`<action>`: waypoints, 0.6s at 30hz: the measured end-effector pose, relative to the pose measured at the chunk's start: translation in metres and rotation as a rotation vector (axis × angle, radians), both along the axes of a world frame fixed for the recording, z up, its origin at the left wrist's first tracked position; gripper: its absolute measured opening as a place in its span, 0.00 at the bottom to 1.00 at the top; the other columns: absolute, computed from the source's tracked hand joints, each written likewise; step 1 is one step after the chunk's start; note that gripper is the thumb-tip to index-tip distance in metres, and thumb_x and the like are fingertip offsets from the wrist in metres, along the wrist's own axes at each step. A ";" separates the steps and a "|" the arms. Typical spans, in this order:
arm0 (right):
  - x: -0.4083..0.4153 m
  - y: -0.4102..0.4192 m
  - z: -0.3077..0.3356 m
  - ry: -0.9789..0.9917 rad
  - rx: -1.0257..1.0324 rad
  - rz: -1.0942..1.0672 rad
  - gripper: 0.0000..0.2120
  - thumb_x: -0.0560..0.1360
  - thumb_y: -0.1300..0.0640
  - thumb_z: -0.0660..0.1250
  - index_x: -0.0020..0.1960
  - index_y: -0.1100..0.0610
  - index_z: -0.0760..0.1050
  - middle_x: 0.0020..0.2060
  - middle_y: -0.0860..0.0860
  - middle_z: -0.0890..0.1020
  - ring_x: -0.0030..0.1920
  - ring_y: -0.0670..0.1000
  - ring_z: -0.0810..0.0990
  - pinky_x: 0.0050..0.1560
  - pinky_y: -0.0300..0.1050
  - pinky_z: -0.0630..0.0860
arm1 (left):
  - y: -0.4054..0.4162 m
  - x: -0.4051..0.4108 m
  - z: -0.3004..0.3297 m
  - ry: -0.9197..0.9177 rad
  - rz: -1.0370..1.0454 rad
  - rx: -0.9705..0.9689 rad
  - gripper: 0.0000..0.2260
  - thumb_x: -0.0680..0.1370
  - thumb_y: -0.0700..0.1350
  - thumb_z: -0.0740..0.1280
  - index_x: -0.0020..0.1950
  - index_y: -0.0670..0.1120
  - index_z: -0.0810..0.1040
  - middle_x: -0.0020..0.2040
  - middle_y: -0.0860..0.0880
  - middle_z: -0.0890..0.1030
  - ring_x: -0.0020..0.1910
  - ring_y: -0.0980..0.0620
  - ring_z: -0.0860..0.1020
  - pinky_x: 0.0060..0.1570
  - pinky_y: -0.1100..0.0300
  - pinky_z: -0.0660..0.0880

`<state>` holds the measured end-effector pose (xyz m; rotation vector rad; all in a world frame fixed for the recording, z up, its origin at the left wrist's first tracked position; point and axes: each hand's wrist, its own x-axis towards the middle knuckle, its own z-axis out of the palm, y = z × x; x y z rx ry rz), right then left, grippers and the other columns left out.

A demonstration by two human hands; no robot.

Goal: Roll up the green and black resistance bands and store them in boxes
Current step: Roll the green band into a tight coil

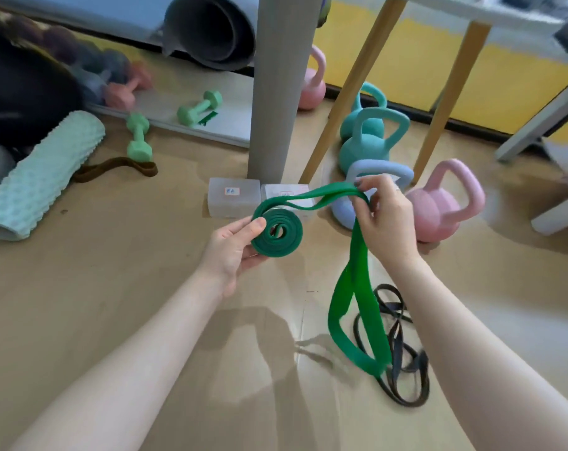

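Note:
My left hand (234,247) pinches a flat coil of the green resistance band (276,236), partly rolled, held above the floor. From the coil the band runs right to my right hand (385,219), which grips it between fingers and thumb. The loose remainder hangs down from that hand as a long loop reaching the floor. Beside and under that loop, the black resistance band (400,353) lies tangled on the floor. Two translucent boxes (234,201) with small labels stand side by side on the floor just beyond the coil; the right box (284,192) is partly hidden behind the band.
A grey column (281,86) rises behind the boxes, with wooden table legs (351,89) to its right. Kettlebells in teal (369,141), lilac (378,170) and pink (442,203) stand at right. A mint foam roller (38,177), green dumbbells (139,135) and a brown strap (113,167) lie at left.

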<state>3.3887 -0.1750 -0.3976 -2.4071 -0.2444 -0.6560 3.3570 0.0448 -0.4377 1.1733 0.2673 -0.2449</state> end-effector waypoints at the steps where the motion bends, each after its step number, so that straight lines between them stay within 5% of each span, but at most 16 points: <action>1: -0.002 0.004 -0.014 0.079 -0.040 0.024 0.06 0.74 0.62 0.66 0.49 0.62 0.72 0.42 0.52 0.77 0.38 0.51 0.71 0.40 0.44 0.67 | 0.006 -0.005 -0.009 0.036 0.023 0.023 0.06 0.77 0.44 0.64 0.48 0.50 0.80 0.38 0.54 0.84 0.38 0.53 0.81 0.37 0.62 0.79; 8: -0.044 0.051 -0.141 0.648 -0.242 0.182 0.09 0.75 0.55 0.65 0.51 0.58 0.69 0.46 0.55 0.78 0.45 0.59 0.75 0.43 0.51 0.72 | 0.057 -0.041 -0.058 0.100 0.058 0.251 0.05 0.76 0.42 0.66 0.46 0.50 0.81 0.35 0.55 0.83 0.34 0.57 0.79 0.36 0.66 0.78; 12: -0.052 0.079 -0.165 0.882 -0.317 0.300 0.16 0.74 0.52 0.67 0.58 0.56 0.68 0.57 0.52 0.76 0.51 0.55 0.75 0.48 0.47 0.72 | 0.073 -0.048 -0.077 0.082 0.011 0.351 0.06 0.74 0.39 0.68 0.48 0.48 0.81 0.40 0.52 0.83 0.39 0.56 0.80 0.43 0.63 0.79; 18: -0.033 0.100 -0.151 0.933 0.249 0.472 0.21 0.77 0.61 0.61 0.65 0.43 0.67 0.66 0.44 0.71 0.68 0.46 0.67 0.70 0.46 0.62 | 0.089 -0.053 -0.114 0.050 -0.095 0.447 0.10 0.73 0.39 0.70 0.46 0.54 0.81 0.44 0.51 0.84 0.43 0.53 0.81 0.48 0.60 0.79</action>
